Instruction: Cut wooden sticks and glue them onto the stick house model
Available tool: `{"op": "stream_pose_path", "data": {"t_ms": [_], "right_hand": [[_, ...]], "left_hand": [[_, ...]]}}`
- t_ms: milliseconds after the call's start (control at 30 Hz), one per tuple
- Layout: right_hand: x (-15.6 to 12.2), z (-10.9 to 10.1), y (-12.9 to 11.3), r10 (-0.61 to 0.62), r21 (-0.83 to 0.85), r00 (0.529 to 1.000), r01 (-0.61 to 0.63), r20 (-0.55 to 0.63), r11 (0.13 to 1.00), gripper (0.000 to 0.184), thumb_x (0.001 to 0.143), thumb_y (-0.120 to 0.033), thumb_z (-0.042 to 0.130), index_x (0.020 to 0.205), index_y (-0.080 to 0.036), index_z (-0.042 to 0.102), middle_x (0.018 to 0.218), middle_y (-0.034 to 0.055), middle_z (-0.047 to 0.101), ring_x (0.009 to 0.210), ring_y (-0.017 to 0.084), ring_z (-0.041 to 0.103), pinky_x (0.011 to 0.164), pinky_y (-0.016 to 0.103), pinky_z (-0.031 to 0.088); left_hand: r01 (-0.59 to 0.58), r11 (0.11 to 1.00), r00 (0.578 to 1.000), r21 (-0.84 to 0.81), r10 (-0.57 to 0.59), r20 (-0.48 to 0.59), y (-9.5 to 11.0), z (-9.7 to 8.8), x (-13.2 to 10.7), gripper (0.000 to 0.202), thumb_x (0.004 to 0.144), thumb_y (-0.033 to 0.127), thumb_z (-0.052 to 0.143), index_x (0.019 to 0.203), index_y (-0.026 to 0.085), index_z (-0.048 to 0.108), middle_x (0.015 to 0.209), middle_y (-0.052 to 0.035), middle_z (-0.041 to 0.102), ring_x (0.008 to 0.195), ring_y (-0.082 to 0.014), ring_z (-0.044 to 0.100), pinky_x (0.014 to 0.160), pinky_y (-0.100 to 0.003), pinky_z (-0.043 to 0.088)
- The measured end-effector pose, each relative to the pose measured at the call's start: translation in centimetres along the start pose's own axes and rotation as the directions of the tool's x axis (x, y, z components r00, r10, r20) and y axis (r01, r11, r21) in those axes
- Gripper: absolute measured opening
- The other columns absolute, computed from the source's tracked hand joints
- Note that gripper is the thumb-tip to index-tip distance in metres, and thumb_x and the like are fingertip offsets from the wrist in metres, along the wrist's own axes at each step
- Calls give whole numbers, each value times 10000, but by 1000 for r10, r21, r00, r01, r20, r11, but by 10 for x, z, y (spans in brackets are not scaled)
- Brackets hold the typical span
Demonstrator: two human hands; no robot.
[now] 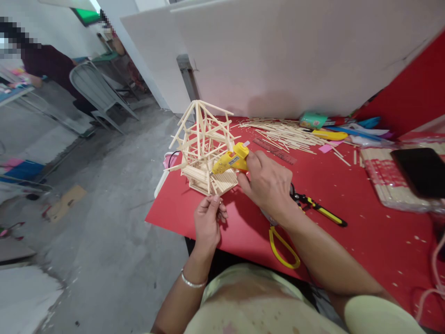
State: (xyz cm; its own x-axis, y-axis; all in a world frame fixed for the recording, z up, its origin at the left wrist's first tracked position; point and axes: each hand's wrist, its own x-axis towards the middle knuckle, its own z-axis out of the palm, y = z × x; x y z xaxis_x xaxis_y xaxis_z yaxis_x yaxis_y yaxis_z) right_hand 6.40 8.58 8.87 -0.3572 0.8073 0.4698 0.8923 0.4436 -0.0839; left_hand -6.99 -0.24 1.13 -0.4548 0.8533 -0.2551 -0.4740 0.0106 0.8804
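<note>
A small house-like frame of thin wooden sticks (200,132) stands at the left part of the red table, with a pitched roof frame and a slatted base. My right hand (269,178) is wrapped around a yellow glue gun (231,160), whose nozzle points left and down at the front of the frame. Just below the nozzle, my left hand (207,218) is closed in a pinch. A short thin wooden stick (214,186) appears to run up from its fingertips towards the nozzle; the fingers hide its lower end.
On the red table (347,250) lie loose sticks (285,134), a clear ruler (274,150), a yellow cutter (330,134), yellow-handled scissors (283,248), black-yellow pliers (323,211), bagged sticks (382,181) and a phone (422,171). A white board (278,55) stands behind. A person (52,69) is at far left.
</note>
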Motion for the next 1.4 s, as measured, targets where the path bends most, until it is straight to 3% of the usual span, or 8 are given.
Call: {"op": "stream_pose_path", "data": {"t_ms": [800, 1400], "right_hand": [[-7, -5, 3, -14, 6, 1000, 14, 12, 1000, 338, 918, -301, 423, 1192, -144, 542, 947, 78, 609, 771, 189, 526, 578, 323, 204], [-19, -3, 13, -68, -21, 996, 67, -55, 998, 342, 907, -312, 462, 1179, -135, 569, 930, 58, 625, 767, 183, 537, 588, 317, 232]], "left_hand": [[-11, 1000, 1000, -9, 11, 5, -1, 0, 0, 272, 783, 387, 740, 767, 154, 601, 581, 27, 613, 443, -66, 535, 430, -164, 426], [-54, 999, 998, -5, 54, -22, -6, 2, 8, 269, 795, 393, 732, 803, 146, 625, 580, 29, 618, 427, -59, 524, 425, -158, 419]]}}
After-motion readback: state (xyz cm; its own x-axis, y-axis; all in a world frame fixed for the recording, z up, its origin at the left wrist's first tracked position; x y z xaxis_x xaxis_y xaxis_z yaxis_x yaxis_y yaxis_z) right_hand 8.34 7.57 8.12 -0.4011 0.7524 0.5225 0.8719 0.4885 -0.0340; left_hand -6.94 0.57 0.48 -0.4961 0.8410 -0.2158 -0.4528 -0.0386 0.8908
